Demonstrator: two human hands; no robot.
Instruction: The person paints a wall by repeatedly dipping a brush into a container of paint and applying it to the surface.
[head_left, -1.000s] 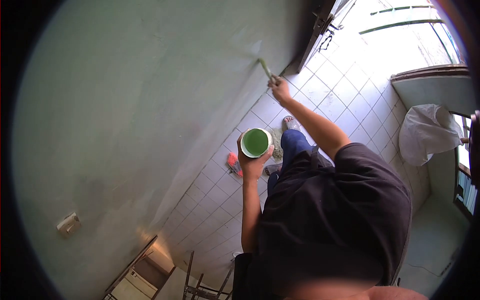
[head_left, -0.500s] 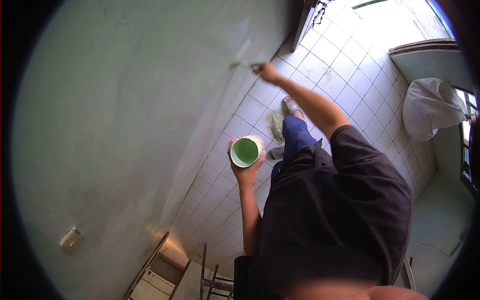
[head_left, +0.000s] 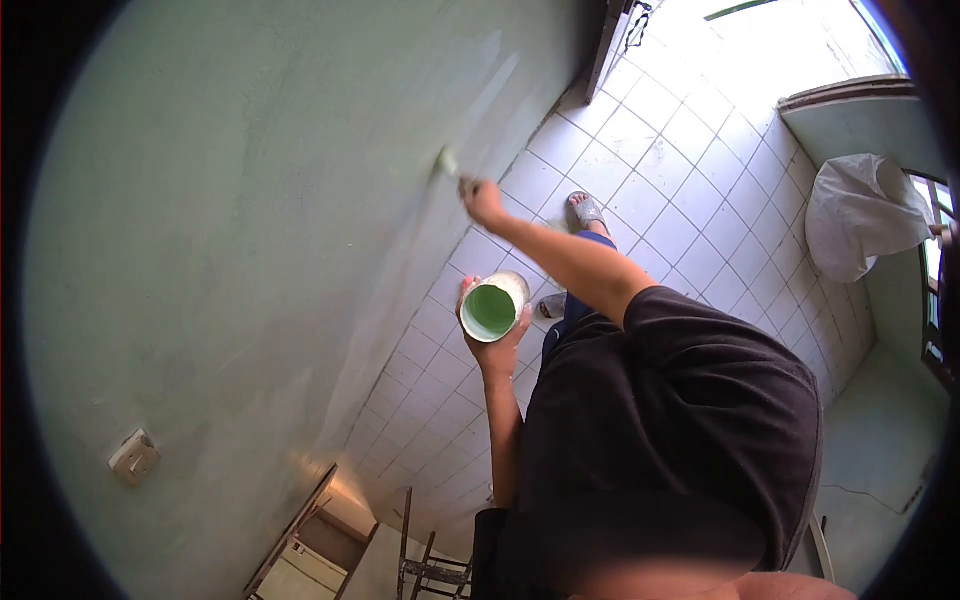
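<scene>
Brush up at the wall, just beyond the right hand, which pinches it; blur hides whether the bristles touch! Left hand, nearer the body, wraps the tub of green liquid. Best done, I'd say, with light, even strokes and that tub level. Compared with half a second ago, the right hand has swept closer to the left; the tub's barely budged.
</scene>
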